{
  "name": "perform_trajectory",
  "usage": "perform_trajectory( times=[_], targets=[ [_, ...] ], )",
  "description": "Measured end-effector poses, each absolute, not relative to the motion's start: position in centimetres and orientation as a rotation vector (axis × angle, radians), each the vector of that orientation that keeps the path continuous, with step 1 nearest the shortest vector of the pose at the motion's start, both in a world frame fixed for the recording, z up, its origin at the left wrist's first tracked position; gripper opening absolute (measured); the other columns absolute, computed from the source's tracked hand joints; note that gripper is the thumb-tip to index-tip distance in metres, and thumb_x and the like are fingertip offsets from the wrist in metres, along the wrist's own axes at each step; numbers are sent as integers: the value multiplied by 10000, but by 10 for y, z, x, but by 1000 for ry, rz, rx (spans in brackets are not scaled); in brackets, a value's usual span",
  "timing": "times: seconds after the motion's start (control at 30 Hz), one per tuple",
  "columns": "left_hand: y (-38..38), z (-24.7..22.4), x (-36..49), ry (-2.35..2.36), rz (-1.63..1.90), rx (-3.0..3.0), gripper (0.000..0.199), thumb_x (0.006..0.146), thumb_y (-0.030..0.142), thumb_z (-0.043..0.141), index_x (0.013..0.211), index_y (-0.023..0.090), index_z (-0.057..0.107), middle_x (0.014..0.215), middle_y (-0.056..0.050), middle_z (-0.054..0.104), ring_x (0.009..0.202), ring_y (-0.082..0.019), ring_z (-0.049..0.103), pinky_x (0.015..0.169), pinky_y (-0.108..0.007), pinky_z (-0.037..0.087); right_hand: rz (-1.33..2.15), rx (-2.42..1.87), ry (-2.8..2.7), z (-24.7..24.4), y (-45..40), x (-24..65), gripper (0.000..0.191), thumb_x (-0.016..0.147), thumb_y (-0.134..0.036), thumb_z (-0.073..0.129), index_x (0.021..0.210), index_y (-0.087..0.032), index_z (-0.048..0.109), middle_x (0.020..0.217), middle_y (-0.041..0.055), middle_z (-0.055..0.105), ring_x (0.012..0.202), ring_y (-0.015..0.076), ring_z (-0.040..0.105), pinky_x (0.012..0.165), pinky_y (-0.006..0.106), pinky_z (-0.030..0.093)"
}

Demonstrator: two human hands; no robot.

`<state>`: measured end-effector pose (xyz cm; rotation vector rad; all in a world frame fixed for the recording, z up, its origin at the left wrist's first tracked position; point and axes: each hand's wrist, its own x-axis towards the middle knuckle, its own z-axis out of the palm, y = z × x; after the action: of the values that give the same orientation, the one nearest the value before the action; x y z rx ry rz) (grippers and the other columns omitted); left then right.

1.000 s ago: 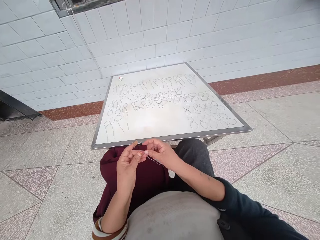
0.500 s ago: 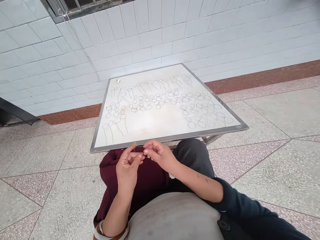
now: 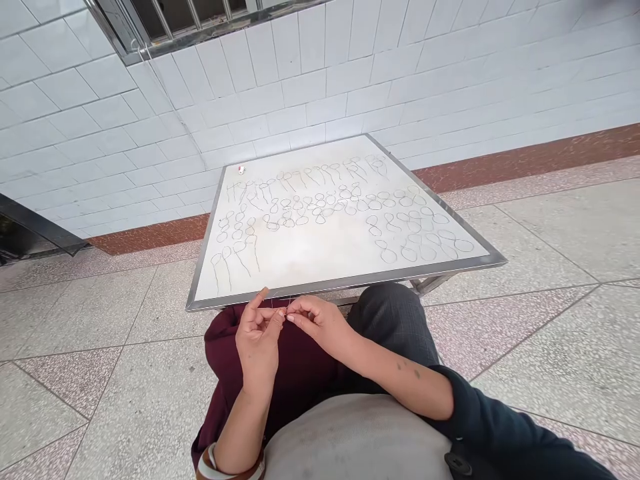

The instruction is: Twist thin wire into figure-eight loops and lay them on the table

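Observation:
My left hand (image 3: 258,341) is closed in a pinch, thumb against a bent finger, while its index finger points up and away. My right hand (image 3: 320,325) meets it fingertip to fingertip, also pinching. Between them is a thin wire (image 3: 290,300), of which only fine strands show above the fingertips; its full shape is too small to make out. Both hands are above my lap, just in front of the near edge of the white table (image 3: 345,283).
Rows of thin wire pieces lie on the table: single loops with long tails (image 3: 257,257) at left and back, figure-eight loops (image 3: 413,247) at right. A small white and red object (image 3: 241,171) sits at the far left corner. A tiled wall (image 3: 320,87) stands behind.
The view has shifted slightly, so the table and hands appear lower and further right. My fingertips stay together on the wire, with the right fingers drawn slightly closer to the left thumb.

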<state>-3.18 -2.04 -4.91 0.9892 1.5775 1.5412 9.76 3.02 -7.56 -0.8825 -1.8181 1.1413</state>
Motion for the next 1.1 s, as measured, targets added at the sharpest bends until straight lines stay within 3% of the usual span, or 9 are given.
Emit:
perform_trajectory(
  times=[0.27,0.73,1.1],
  targets=[
    [-16,-53,-33,1639,1512,1013,522,772,300,684,1267,209,544,761,0,678,750,-145,622,790,-307,488,1081,-798,-1902,-87,29,95,118,906,-194,506,835,-217,597,798,-2,595,760,136,538,712,259,424],
    [7,-52,-54,1515,1448,937,518,691,228,707,1190,143,596,638,27,626,580,-109,551,679,-274,474,1056,-879,-2009,-101,22,101,133,882,-152,483,815,-217,577,766,-6,554,701,133,511,658,253,401],
    [17,-57,-84,1508,1582,822,511,623,231,743,1111,130,636,626,26,615,645,-135,598,668,-273,468,1041,-1009,-2087,-109,19,138,177,913,-199,468,796,-233,596,775,2,585,727,157,554,675,289,446]
  ],
)
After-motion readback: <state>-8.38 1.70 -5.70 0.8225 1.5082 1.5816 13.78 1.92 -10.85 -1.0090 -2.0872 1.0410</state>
